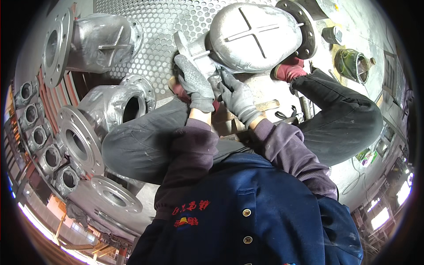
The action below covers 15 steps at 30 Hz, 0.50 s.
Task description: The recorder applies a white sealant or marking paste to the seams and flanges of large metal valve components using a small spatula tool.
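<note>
A large grey metal valve body casting point(252, 35) with a raised cross rib lies in front of me, between my feet. My left hand point(194, 84), in a grey work glove, closes over the small flange and neck on its near left side. My right hand point(239, 98), gloved alike, is at the lower edge of the casting, just right of the left hand. Its fingers are bent together, and a dark narrow shape shows at their tips; what they hold is too small to name. The casting's wide drilled flange point(304, 31) faces right.
Several similar castings point(95, 44) stand to the left, with a loose ring flange point(117, 194) near my left knee. Small round-bored castings point(39, 136) line the far left. A perforated metal plate point(163, 26) lies ahead. At right stand a green can point(351, 65) and a dark cup point(331, 34).
</note>
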Tool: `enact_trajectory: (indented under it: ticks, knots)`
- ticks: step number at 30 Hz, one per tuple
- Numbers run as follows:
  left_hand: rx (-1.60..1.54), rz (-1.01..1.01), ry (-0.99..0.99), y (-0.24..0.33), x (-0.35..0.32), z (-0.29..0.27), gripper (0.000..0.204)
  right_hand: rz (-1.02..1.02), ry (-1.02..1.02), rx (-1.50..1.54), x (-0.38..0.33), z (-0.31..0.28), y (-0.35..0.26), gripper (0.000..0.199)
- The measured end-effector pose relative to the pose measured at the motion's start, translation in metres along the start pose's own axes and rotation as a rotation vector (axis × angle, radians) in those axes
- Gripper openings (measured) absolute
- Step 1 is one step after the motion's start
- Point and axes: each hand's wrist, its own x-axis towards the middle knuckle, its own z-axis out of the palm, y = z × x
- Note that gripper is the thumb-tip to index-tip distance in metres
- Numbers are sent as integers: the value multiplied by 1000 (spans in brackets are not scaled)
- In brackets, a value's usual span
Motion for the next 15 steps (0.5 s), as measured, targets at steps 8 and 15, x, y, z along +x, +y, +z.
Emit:
enact_trajectory:
  ticks: [8, 15]
  knots:
    - [0, 0, -3, -3, -1, 7, 68, -64, -71, -169, 6, -2, 12, 39]
    - [3, 8, -7, -3, -2, 5, 68, -107, -175, -244, 5, -14, 12, 38]
